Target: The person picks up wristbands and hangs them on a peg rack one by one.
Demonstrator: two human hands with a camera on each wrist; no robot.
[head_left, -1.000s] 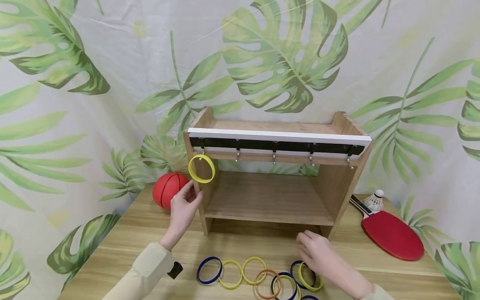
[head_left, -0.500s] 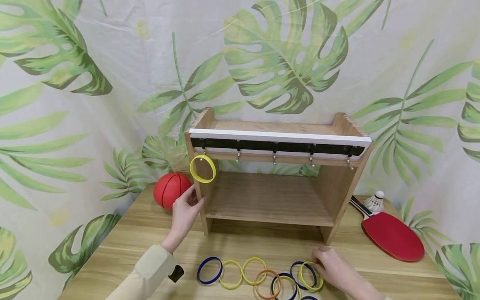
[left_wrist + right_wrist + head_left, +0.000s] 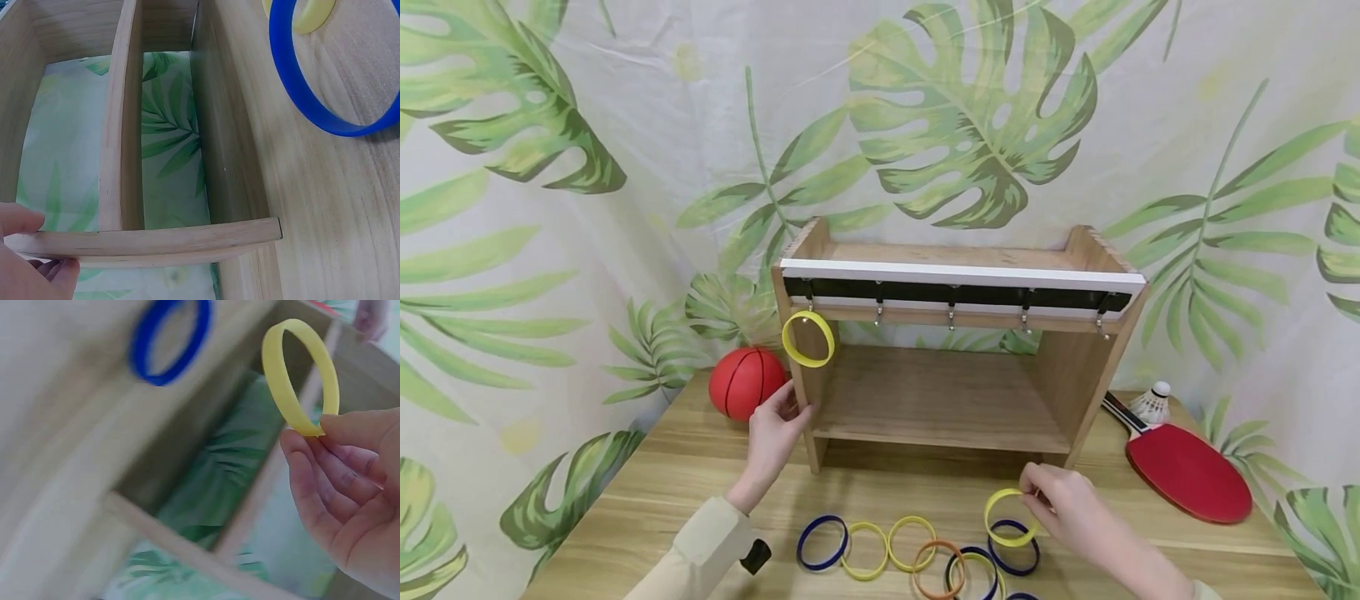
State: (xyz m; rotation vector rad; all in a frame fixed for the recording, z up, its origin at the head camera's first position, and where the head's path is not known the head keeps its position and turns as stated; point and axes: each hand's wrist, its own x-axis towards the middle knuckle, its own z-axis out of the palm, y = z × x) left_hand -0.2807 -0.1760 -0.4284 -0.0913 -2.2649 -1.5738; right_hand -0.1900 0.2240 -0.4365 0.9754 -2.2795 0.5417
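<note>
My left hand [image 3: 772,432] grips the left side panel of a small wooden shelf [image 3: 940,392], thumb on one face and fingers on the other; the left wrist view shows the panel's edge [image 3: 169,242] between them. Between thumb and fingertips, my right hand [image 3: 1069,507] pinches a yellow wristband [image 3: 278,381], raised off the table in front of the shelf. Beneath it a dark blue wristband [image 3: 1015,572] lies on the table. Another yellow wristband [image 3: 809,363] hangs from the leftmost hook on the shelf's front rail [image 3: 917,290].
Along the table's [image 3: 685,467] front lie more wristbands: a dark blue one [image 3: 801,546], yellow ones [image 3: 865,576] and an orange one [image 3: 917,567], some overlapping. A red ball [image 3: 741,387] stands left of the shelf. On the right are a red paddle [image 3: 1187,473] and a shuttlecock [image 3: 1151,407].
My right hand has come down to the right-hand wristbands, taken hold of a yellow one and raised it slightly off the blue one. My left hand stays on the shelf panel, slightly lower.
</note>
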